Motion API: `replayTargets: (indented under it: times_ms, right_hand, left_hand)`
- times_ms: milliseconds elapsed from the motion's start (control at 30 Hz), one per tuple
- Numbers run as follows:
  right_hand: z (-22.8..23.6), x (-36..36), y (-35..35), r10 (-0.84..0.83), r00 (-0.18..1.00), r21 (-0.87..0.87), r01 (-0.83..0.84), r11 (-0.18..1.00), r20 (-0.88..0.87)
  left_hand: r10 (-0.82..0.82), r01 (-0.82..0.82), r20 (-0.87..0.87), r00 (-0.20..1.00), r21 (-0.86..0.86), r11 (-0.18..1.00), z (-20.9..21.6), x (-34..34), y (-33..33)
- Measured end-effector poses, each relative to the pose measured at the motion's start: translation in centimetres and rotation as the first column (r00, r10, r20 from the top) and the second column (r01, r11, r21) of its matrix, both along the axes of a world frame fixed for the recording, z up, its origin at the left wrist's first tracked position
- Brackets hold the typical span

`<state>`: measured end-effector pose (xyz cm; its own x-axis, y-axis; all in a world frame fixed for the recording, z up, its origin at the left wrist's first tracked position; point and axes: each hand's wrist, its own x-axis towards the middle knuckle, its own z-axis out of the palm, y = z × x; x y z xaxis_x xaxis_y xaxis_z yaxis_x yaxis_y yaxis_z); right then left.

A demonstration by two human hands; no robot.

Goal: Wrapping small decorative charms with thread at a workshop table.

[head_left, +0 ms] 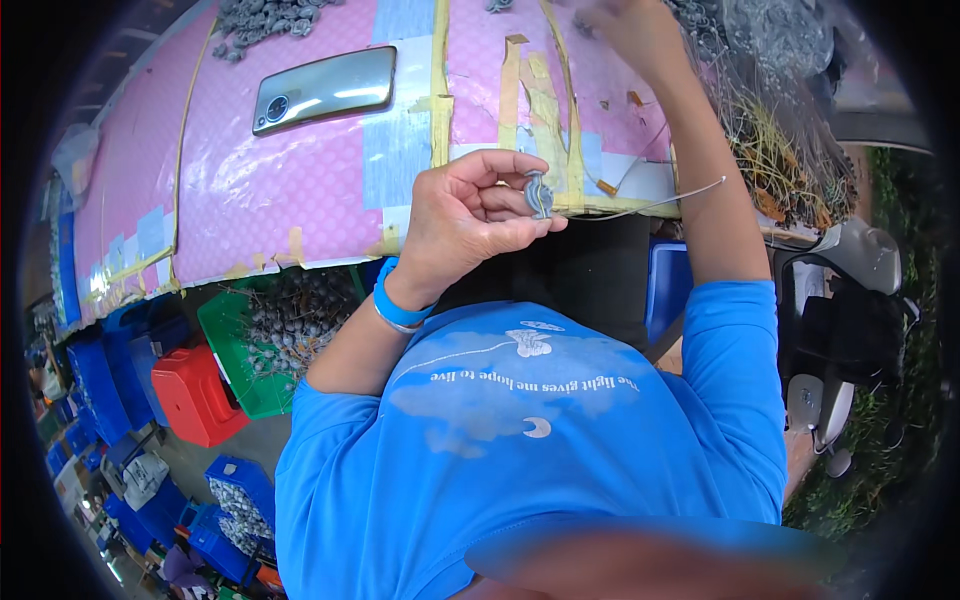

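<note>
Just over the table's near edge, my left hand (475, 208) is closed, thumb and fingers pinching a small grey flower-like piece (539, 196). From beside that piece a thin pale wire stem (660, 204) runs out to the right, passing in front of my right forearm. My right hand (630, 28) reaches to the far side of the table, by loose grey pieces (690, 18). Motion blur and the picture's top edge obscure its fingers, so whether they hold anything is unclear.
A silver phone (325, 90) lies on the pink, tape-patched table cover (290, 190). Behind it is a heap of grey pieces (265, 22). Tangled yellow-green stems (770, 140) lie at the right. Below left stand a green crate (235, 345) with stemmed grey pieces and a red bin (195, 395).
</note>
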<state>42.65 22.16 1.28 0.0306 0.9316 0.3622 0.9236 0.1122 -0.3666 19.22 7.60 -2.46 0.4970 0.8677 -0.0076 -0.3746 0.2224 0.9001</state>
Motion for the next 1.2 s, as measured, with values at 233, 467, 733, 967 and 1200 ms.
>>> replayTargets:
  times_ms: [233,467,733,967,1200]
  right_hand:
    - [-6.0,1.6,2.2,0.009,0.909,0.154,-0.081,0.985,0.416]
    - [-0.6,-1.2,-2.7,0.177,0.979,-0.286,-0.143,0.947,0.098]
    - [1.4,-5.6,-17.6,0.227,0.649,-0.059,-0.388,0.920,-0.726]
    - [0.9,-4.6,-20.7,0.298,0.612,0.029,-0.410,0.912,-0.732]
    - [1.0,-4.5,-22.1,0.232,0.659,-0.019,-0.350,0.936,-0.715]
  left_hand:
    - [0.038,-0.036,-0.084,0.996,0.023,0.999,0.6,-0.6,0.3]
    - [0.172,-0.156,-0.111,0.979,0.134,0.979,0.6,-0.5,-0.3]
    - [0.213,-0.179,-0.152,0.965,0.212,0.961,1.2,-1.4,-1.5]
    - [0.267,-0.169,-0.237,0.934,0.365,0.915,1.7,0.1,-3.0]
    - [0.369,-0.186,-0.308,0.877,0.489,0.852,1.6,0.6,-4.2]
